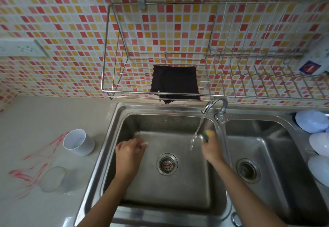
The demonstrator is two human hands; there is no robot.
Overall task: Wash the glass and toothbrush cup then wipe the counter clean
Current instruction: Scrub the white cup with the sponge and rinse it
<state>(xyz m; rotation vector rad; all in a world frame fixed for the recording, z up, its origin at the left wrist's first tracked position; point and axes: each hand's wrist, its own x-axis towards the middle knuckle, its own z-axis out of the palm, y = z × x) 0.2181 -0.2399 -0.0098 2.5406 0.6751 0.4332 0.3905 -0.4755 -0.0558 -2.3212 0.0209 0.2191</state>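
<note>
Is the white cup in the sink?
No, the white cup stands on the counter, left of the sink.

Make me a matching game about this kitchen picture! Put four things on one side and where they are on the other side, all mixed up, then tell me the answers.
Things:
1. white cup
2. black cloth
3. sponge
4. glass

Places:
A. in the right hand, beside the running water
B. on the counter, nearer the camera, among red streaks
C. on the wire rack above the sink
D. on the counter, close to the sink's left rim

Pairs: 1-D, 2-C, 3-A, 4-B
</note>
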